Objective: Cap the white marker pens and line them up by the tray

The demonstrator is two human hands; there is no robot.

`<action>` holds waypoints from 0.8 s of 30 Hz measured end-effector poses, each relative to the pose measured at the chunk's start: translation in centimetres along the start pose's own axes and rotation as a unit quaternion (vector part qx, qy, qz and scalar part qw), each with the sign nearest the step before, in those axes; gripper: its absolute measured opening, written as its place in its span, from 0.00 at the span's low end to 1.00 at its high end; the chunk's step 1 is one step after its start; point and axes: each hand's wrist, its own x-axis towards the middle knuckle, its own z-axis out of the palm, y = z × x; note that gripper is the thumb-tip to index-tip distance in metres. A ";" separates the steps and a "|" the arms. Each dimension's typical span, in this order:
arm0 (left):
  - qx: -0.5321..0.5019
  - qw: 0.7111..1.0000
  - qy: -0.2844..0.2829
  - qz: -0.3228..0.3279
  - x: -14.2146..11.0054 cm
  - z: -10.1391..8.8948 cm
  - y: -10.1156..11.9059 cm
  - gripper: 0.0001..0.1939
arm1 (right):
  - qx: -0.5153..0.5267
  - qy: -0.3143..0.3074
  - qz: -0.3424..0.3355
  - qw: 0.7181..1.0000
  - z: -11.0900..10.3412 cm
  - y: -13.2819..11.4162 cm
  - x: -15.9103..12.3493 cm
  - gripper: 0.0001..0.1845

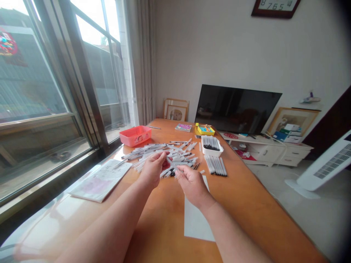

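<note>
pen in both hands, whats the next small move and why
Probably open the left hand and let the right hand carry the pen to the neat row of pens. Both hands hold it now, the right is nearer that row, and similar pens lie side by side there.

The bottom edge cuts off the left forearm (pixel 109 223), the right forearm (pixel 233 233) and the near side of the counter (pixel 159 223). Fingers of the left hand (pixel 155 168) and right hand (pixel 192 182) cover the ends of the pen (pixel 172 163). The right hand and forearm hide part of the white paper (pixel 196 219). In the pen heap (pixel 150 149), many pens are partly buried. Writing on the booklet (pixel 101 180) is too small to read. The framed sign (pixel 275 8) and white fan (pixel 326 166) run out of view
</note>
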 end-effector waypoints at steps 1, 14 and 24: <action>-0.006 1.000 0.003 0.004 -0.1 0.1 0.0 0.26 | -0.011 0.004 -0.004 1.000 0.0 -0.2 -0.1 0.17; -0.026 0.998 0.049 0.040 -0.8 1.7 -1.2 0.22 | -0.105 0.040 -0.025 0.993 0.9 -1.9 -0.8 0.14; -0.033 0.998 0.040 0.031 -1.3 2.2 -1.3 0.23 | -0.097 0.046 -0.016 0.994 1.0 -1.3 -0.6 0.13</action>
